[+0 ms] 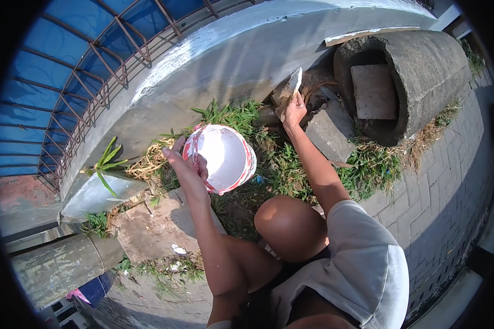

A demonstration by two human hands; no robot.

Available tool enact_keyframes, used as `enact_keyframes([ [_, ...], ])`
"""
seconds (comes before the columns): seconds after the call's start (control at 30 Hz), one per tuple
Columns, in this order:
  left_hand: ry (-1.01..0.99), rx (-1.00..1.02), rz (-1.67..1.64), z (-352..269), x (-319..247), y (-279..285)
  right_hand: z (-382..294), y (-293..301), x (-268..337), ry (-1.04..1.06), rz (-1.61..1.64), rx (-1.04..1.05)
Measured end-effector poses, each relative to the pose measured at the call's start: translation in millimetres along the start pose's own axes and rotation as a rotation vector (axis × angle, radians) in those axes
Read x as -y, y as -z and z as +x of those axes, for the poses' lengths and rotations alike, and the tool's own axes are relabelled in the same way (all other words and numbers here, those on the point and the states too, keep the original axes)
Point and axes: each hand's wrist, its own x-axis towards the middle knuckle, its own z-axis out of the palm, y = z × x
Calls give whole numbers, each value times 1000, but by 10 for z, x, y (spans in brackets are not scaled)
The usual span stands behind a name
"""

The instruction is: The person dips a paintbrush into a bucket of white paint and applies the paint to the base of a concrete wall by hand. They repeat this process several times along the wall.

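Observation:
My left hand (191,166) grips the rim of a white plastic bucket (234,160) with red markings. The bucket is tilted so that its bright white inside faces me, and white smears mark its rim. In my right hand (295,110) is a small flat-bladed tool (298,81) coated in white; whether it is a putty knife or a brush, I cannot tell. The tool is held out toward the foot of a low grey rendered wall (234,61), apart from its face as far as I can see. White coating covers part of the wall's upper edge.
A large concrete pipe (428,78) with a block inside lies at the right, beside a broken concrete slab (331,129). Grass (292,177) grows along the wall. Rusty metal grating (94,45) tops it at the left. Paving (428,197) spreads at the right.

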Motion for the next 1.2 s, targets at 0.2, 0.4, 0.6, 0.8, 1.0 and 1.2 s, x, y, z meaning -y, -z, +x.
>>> enact_keyframes([
  [0.2, 11, -54, -7, 22, 13, 1, -1063, -415, -61, -243, 45, 312],
  [0.4, 3, -44, -31, -11, 10, 183, -1035, -11, 105, -185, -27, 346],
  [0.6, -16, 6, -46, -79, -114, 73, -614, -351, 105, -138, 55, 183],
  [0.8, -47, -158, -27, -86, -12, 531, -1883, -618, 759, -496, 48, 730],
  [1.0, -2, -109, -70, -269, -150, 699, -1151, -102, 817, -240, -22, 459],
  [1.2, -30, -92, -127, -329, -186, 775, -1226, -721, 685, -250, 71, 332],
])
